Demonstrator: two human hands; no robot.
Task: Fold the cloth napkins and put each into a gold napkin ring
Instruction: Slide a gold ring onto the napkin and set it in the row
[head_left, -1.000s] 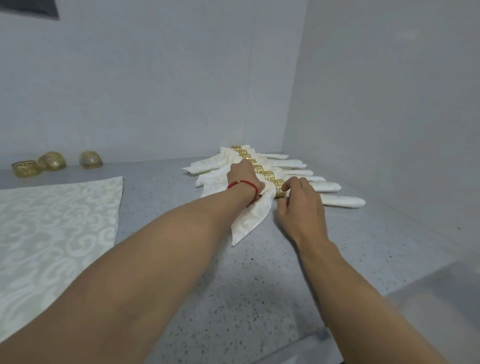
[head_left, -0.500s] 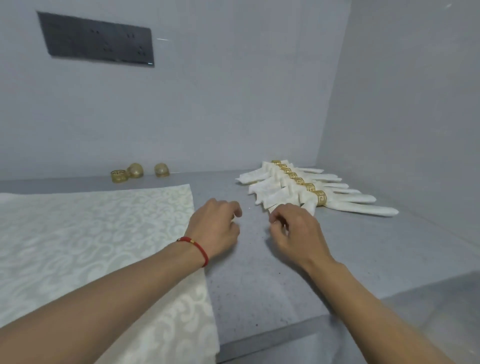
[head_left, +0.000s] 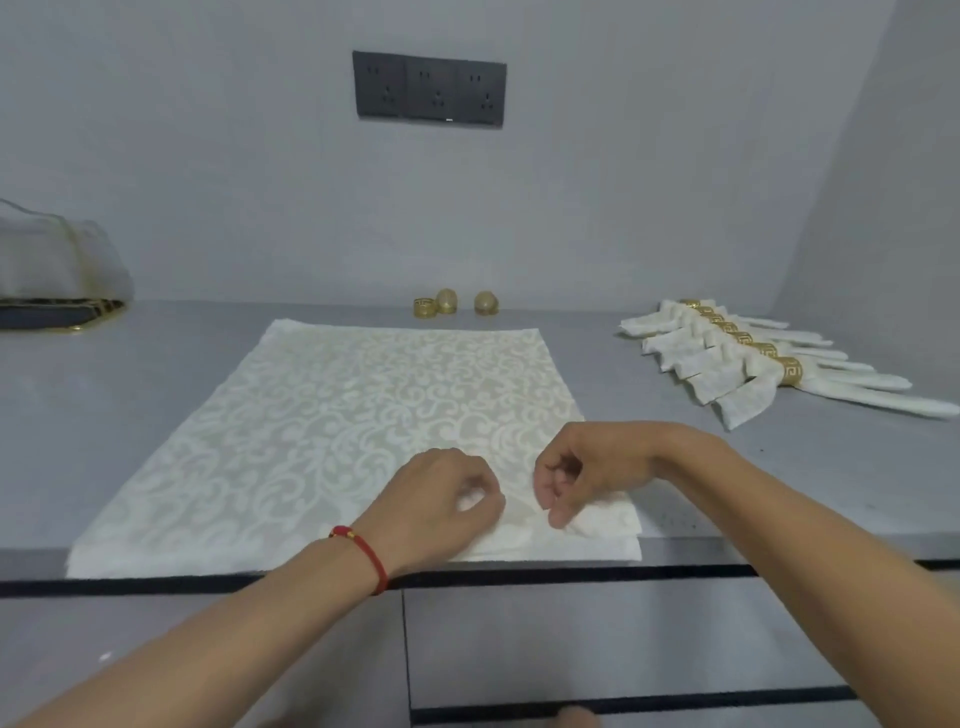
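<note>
A stack of flat cream napkins (head_left: 337, 415) with a swirl pattern lies on the grey counter in front of me. My left hand (head_left: 447, 501), with a red string on its wrist, pinches the top cloth near the stack's near right corner. My right hand (head_left: 576, 473) hovers just beside it, fingers curled and apart, thumb tip touching the cloth. Three loose gold napkin rings (head_left: 447, 304) stand at the back by the wall. At the right lies a row of several folded napkins (head_left: 696, 364), each in a gold ring (head_left: 789, 373).
A dark socket panel (head_left: 428, 91) is on the back wall. At the far left, pale bundled cloth (head_left: 57, 254) sits on a dark gold-edged tray (head_left: 52, 314). The side wall closes off the right. Grey drawer fronts (head_left: 571, 639) run below the counter edge.
Both hands left the ringed napkin at the right and came back left to the near corner of the flat stack. My view swung left and now faces the stack.
</note>
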